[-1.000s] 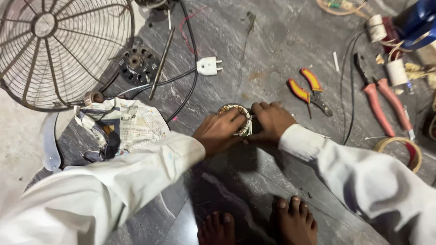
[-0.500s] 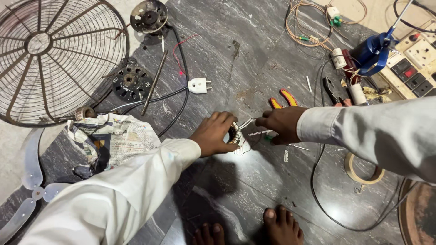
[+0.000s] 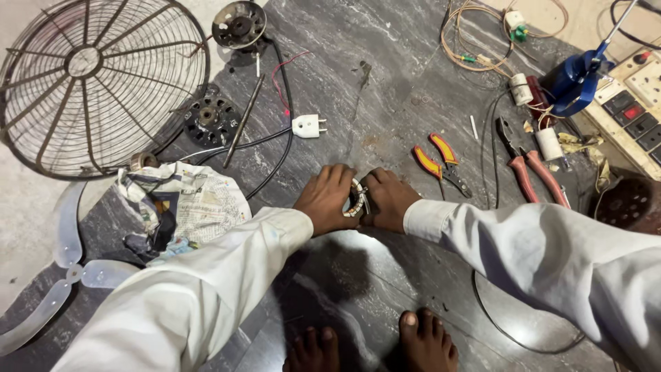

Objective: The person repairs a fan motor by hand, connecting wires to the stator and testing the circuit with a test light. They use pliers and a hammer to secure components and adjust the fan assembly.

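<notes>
Hands, left hand [image 3: 325,198] and right hand [image 3: 387,199], clamp fingers round wound stator ring [image 3: 357,197]; winding work underway. Pliers [image 3: 441,160] just beyond right fingertips, likely needed next.

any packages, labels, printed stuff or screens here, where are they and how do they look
Crumpled newspaper: on the floor left of the left hand, off-white with dark and coloured print.
Switch panel: far right edge, cream box with dark rocker switches.
No screens or signs in view.
</notes>
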